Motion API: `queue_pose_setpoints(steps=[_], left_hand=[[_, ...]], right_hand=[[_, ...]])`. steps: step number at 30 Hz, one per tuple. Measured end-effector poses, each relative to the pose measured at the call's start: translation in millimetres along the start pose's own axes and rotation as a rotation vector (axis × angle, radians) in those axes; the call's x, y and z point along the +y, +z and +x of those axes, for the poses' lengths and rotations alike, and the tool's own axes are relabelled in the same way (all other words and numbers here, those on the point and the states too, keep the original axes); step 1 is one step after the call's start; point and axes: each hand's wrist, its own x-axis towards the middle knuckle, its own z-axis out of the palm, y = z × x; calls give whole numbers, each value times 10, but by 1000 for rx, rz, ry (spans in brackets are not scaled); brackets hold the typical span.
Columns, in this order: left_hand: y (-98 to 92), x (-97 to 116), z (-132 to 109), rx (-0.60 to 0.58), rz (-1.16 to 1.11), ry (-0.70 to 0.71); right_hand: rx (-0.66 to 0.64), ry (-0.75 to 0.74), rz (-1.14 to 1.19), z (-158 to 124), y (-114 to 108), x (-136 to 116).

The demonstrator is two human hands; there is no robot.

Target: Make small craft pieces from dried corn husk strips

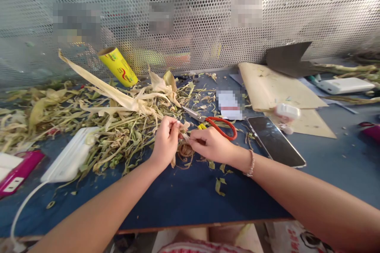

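My left hand [166, 140] is closed in a pinch, and my right hand [211, 145] is closed too, its fingertips a short way to the right. Between them stretches a pale dried leaf strip [185, 136], one end in each hand; its full shape is partly hidden by my fingers. Just under it, a brownish coil of dry strips [185, 149] lies on the blue table. Scissors with red handles [222, 127] rest right behind my right hand, blades toward the leaf pile. A small yellow object [202, 126] peeks out beside them.
Dried leaves and stems [118, 142] spread over the left side. A yellow cardboard tube [118, 67] leans by the perforated metal screen [190, 16]. A white power bank [69, 156] with cable lies left; a phone [276, 141], brown paper [267, 87] and a white case [287, 111] lie right.
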Motion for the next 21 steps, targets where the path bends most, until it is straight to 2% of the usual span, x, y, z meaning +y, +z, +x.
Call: queue_pose_setpoints(steps=[5, 10, 16, 21], left_hand=[[33, 11, -16, -4, -20, -6], [53, 47, -32, 2, -39, -68], [62, 63, -23, 17, -73, -116], [63, 17, -26, -3, -56, -114]], right_hand=[[-19, -62, -90, -12, 46, -16], [-62, -50, -218, -27, 93, -61], [-81, -41, -172, -36, 85, -87], [-130, -133, -124, -41, 45, -30]])
